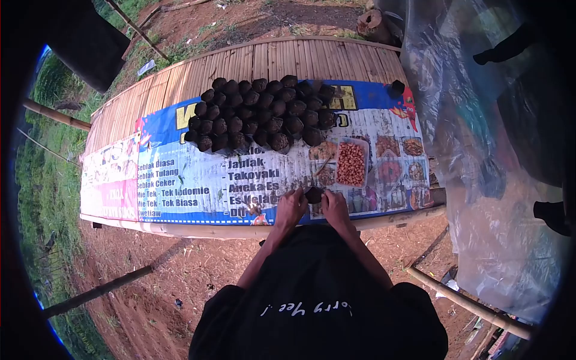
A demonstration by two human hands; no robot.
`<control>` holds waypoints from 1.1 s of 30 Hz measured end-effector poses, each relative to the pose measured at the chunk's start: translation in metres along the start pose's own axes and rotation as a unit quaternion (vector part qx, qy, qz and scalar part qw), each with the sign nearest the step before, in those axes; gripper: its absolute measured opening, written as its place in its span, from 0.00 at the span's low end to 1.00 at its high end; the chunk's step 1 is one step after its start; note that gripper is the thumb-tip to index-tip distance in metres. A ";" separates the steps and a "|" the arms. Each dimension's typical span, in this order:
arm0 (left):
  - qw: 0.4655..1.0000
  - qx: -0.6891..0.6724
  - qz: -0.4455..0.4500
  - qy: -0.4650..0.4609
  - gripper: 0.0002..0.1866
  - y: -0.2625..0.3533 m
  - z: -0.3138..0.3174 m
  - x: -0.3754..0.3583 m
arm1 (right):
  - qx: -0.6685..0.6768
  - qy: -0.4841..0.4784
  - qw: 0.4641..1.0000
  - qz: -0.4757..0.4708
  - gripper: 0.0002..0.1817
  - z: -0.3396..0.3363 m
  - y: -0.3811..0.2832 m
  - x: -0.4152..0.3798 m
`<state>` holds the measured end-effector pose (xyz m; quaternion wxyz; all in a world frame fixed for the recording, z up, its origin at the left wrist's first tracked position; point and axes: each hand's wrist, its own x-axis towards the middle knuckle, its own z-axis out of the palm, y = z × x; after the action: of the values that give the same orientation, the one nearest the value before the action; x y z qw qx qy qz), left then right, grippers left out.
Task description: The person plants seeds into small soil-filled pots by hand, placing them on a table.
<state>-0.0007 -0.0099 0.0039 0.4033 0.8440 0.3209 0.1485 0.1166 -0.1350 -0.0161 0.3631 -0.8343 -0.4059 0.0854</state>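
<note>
Near the front edge of the table, a small black bag is between my two hands. My left hand pinches its left side, and my right hand pinches its right side. Just beyond my right hand stands a clear plastic container of reddish-brown seeds or nuts. Many black bags filled with dark soil-like matter stand packed together farther back. A single black bag sits apart at the back right.
The bamboo table is partly covered by a printed banner. Clear plastic sheeting hangs at the right. Bamboo poles cross the reddish ground, and a log lies behind the table.
</note>
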 end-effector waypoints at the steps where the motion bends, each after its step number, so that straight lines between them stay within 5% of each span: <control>1: 1.000 0.011 0.001 -0.004 0.06 -0.001 0.000 0.002 | -0.013 -0.010 1.000 0.001 0.07 0.001 0.001 -0.001; 21: 1.000 -0.007 0.024 -0.011 0.06 -0.006 0.000 0.000 | -0.053 0.000 0.997 -0.055 0.08 -0.004 0.001 0.002; 29: 1.000 -0.015 0.007 0.012 0.08 0.001 -0.005 0.008 | -0.029 -0.117 0.982 0.145 0.18 -0.011 0.001 -0.012; 33: 0.997 0.003 0.071 -0.037 0.08 0.013 -0.014 0.028 | 0.022 -0.111 0.980 0.165 0.18 -0.008 -0.006 -0.016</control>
<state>0.0190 0.0107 0.0229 0.4003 0.8709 0.2456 0.1448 0.1060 -0.1483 -0.0082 0.3146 -0.8673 -0.2981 0.2449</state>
